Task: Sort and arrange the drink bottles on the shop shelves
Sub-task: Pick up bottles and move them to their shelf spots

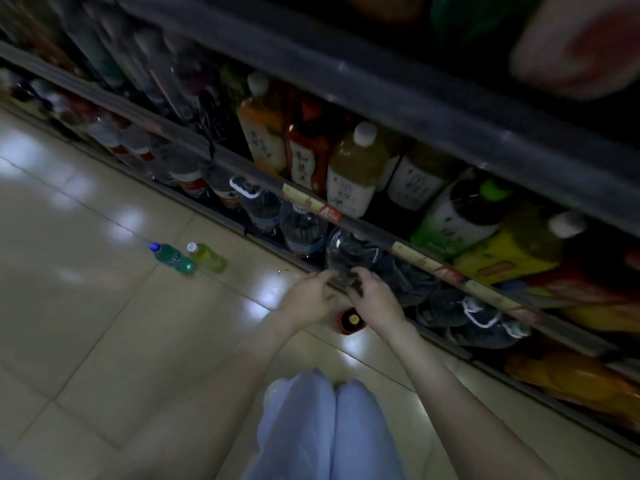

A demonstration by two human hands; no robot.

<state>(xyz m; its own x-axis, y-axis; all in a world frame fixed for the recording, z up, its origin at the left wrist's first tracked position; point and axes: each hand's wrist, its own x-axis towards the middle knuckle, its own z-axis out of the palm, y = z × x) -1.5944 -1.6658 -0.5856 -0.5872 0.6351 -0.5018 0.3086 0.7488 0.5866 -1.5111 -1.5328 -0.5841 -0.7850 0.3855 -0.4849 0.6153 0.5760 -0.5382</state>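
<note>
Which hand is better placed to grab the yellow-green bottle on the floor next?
Left, probably: the left hand lies nearer the yellow-green bottle; the right hand would have to cross it.

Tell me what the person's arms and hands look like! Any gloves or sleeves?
No gloves and no sleeves in view. The left hand and right hand are bare, and so are the left forearm and right forearm. I can't spot a watch, ring or bracelet, though the light is dim. The only clothing showing is light blue trousers.
</note>
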